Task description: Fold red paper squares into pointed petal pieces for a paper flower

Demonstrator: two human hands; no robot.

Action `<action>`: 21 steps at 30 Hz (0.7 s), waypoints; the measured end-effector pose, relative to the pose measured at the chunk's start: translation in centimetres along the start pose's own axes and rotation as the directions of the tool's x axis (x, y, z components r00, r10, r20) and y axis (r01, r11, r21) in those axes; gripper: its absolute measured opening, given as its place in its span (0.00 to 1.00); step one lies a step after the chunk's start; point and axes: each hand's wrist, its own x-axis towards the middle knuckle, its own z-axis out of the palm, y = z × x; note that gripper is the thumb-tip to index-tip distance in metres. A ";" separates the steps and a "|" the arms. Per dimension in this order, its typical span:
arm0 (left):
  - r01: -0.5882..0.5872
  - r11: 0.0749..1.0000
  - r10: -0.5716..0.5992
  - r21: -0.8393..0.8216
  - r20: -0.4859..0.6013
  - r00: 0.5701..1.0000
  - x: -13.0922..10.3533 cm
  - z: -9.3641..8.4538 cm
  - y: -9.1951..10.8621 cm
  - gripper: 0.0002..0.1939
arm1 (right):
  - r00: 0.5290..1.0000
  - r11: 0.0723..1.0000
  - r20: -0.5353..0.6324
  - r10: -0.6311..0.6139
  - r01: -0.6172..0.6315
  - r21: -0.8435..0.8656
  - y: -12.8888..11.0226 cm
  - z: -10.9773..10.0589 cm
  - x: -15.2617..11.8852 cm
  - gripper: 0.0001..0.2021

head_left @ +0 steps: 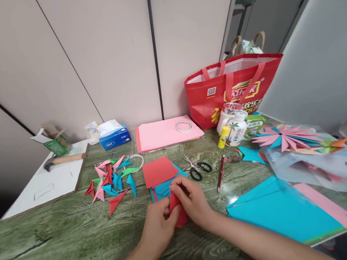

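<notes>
Between my two hands is a folded piece of red paper (174, 200), standing partly upright near the front of the table. My left hand (159, 223) pinches its lower left side with thumb and fingers. At its upper tip, my right hand (193, 200) is closed on the same paper. Part of the folds is hidden by my fingers. Just beyond my hands lies a stack of red paper squares (159, 171) over blue paper pieces (163, 188). To the left is a loose pile of folded paper points (108, 179) in red, pink, blue and green.
Black-handled scissors (199, 168), a pencil (221, 174) and a yellow glue stick (224, 137) lie or stand right of the stack. Blue paper sheets (283, 211) lie at right. Behind are pink sheets (164, 133), a tissue box (115, 137) and a red bag (201, 100). A hammer (65, 159) rests left.
</notes>
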 end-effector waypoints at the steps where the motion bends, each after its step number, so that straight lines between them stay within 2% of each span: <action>1: 0.027 0.997 -0.023 -0.067 0.055 0.998 0.2 -0.2 -0.1 0.12 | 0.997 0.994 0.017 0.069 -0.070 0.078 0.0 -0.1 0.2 0.09; 4: 0.143 0.958 -0.107 -0.250 0.154 0.982 0.6 -0.6 -0.2 0.14 | 0.971 0.927 0.110 0.213 -0.236 0.292 0.4 -0.2 1.0 0.12; 7: 0.159 0.942 -0.123 -0.296 0.135 0.983 0.6 -0.6 -0.2 0.17 | 0.956 0.876 0.148 0.254 -0.292 0.383 0.8 -0.2 1.2 0.14; 10: 0.152 0.934 -0.108 -0.324 0.148 0.983 0.6 -0.2 -0.2 0.17 | 0.964 0.915 0.115 0.239 -0.264 0.306 0.9 -0.2 0.9 0.15; 13: 0.129 0.933 -0.081 -0.335 0.154 0.985 0.6 0.2 -0.1 0.17 | 0.990 0.986 0.016 0.138 -0.139 0.093 0.8 -0.1 0.5 0.14; 15: 0.101 0.937 -0.056 -0.336 0.141 0.988 0.5 0.3 -0.1 0.17 | 0.997 0.997 -0.021 0.074 -0.074 -0.009 0.8 -0.1 0.4 0.14; 21: 0.105 0.926 -0.078 -0.362 0.089 0.993 0.2 0.2 -0.5 0.17 | 0.991 0.994 0.079 0.104 -0.106 0.028 0.8 0.1 1.0 0.14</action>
